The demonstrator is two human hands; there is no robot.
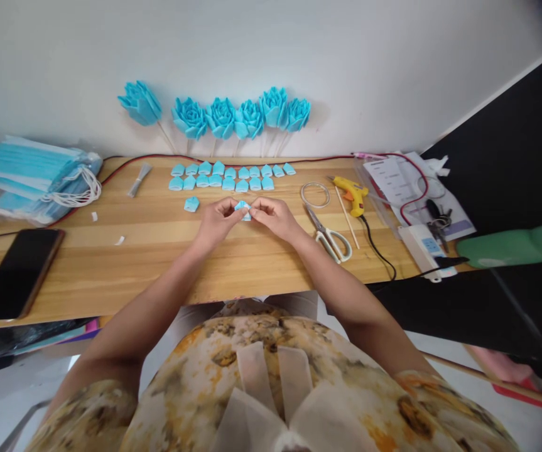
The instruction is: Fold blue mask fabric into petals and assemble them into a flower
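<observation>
Between my two hands, just above the wooden table, is a small folded blue petal piece [242, 209]. My left hand [218, 221] pinches its left side between thumb and fingertips. From the other side my right hand [274, 217] grips it the same way, and the fingers hide part of it. A single folded blue piece [191, 204] lies to the left of my left hand. Beyond both hands, two rows of similar folded blue pieces [228, 183] are laid out. Several blue flowers on sticks [221, 118] lean against the wall behind them.
At right lie scissors [330, 238], a ring of wire [314, 195], a thin stick [347, 216] and a yellow glue gun [353, 196]. A power strip [424, 248] and a green bottle [510, 246] are farther right. Blue face masks [30, 166] and a phone [19, 273] occupy the left.
</observation>
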